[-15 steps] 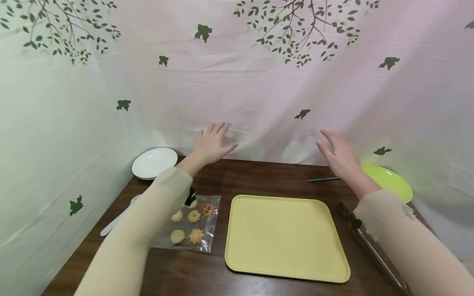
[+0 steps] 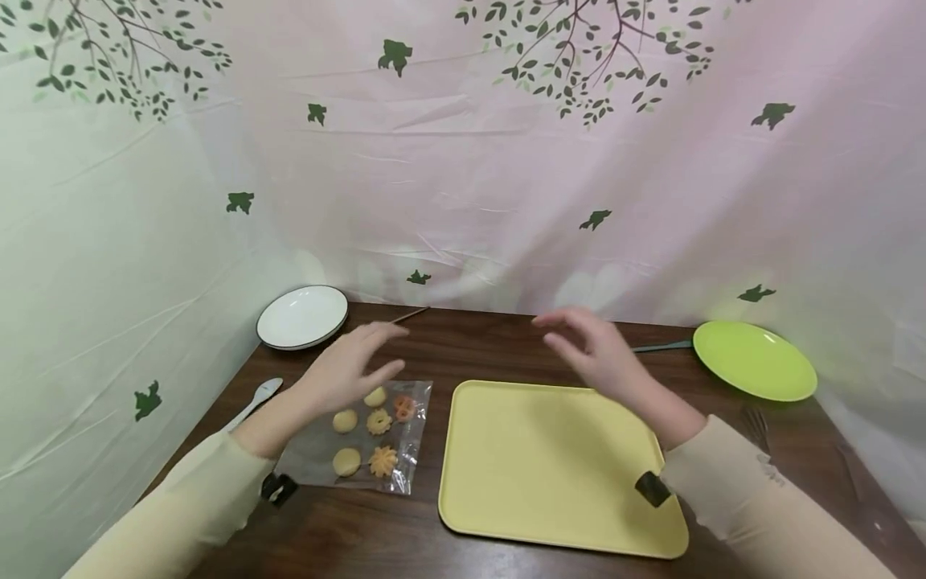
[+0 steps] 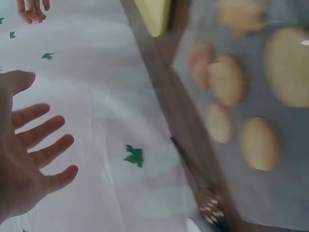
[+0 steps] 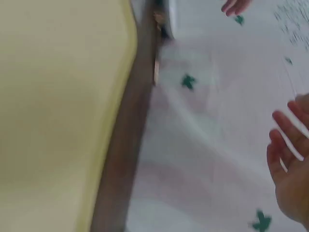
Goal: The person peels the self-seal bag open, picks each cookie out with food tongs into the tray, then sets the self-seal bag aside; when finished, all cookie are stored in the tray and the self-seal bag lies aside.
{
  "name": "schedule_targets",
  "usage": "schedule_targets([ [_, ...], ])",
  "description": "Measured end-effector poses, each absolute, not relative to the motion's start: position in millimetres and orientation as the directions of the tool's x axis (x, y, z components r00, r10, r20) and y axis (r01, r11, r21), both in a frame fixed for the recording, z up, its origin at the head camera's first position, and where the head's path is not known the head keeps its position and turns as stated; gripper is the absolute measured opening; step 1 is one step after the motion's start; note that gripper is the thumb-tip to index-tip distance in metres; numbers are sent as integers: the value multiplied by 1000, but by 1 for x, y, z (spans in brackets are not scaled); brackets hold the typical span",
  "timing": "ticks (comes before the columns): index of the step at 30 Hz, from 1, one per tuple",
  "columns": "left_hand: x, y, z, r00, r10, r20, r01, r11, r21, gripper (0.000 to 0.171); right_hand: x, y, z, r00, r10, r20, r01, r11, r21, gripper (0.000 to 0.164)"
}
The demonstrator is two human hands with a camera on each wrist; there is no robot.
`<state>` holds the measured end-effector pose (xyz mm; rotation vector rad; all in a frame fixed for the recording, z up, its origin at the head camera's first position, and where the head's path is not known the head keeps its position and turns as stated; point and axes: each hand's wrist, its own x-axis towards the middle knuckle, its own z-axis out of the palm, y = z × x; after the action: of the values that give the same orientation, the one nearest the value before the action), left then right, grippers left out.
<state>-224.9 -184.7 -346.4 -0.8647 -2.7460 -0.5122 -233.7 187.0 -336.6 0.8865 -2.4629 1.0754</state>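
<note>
My left hand (image 2: 346, 370) hovers in the air above the back of a clear plastic bag (image 2: 311, 458), its fingers spread and holding nothing. Several cookies lie on or in the bag, among them a ring-shaped cookie (image 2: 379, 422) and a flower-shaped one (image 2: 383, 461). In the left wrist view the fingers of the same hand (image 3: 34, 150) are spread apart. Over the back right of a yellow tray (image 2: 557, 474), my right hand (image 2: 596, 354) is raised with loosely bent fingers and nothing in them. The right wrist view shows this hand (image 4: 292, 169) blurred at the edge.
A white dish (image 2: 302, 318) stands at the back left and a green plate (image 2: 755, 360) at the back right, with a dark handle (image 2: 661, 346) beside it. A pale spoon (image 2: 266, 390) lies at left, a fork (image 2: 756, 426) at right. A patterned curtain (image 2: 463, 201) closes the back.
Both hands have drawn back and down from near the curtain. The left moved leftward over the bag; the right moved leftward over the tray, uncovering the fork and more of the green plate.
</note>
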Motion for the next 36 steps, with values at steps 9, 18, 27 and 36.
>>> schedule_targets([
  [9, -178, -225, -396, -846, 499, 190, 533, 807, 255, 47, -196, 95, -374, -614, -698, 370, -730, 324, -601, 29],
  [18, -167, -249, -430, -851, 524, 33, 515, 822, 243, 70, -177, 27, -404, -381, -920, 96, -908, 353, -224, 38],
  [27, -167, -250, -454, -853, 522, 23, 511, 825, 240, 65, -187, 2, -430, -395, -919, 13, -918, 395, 17, 32],
  [36, -179, -243, -459, -836, 548, 9, 537, 815, 217, 69, -206, -5, -431, -469, -883, 27, -868, 467, 170, 24],
])
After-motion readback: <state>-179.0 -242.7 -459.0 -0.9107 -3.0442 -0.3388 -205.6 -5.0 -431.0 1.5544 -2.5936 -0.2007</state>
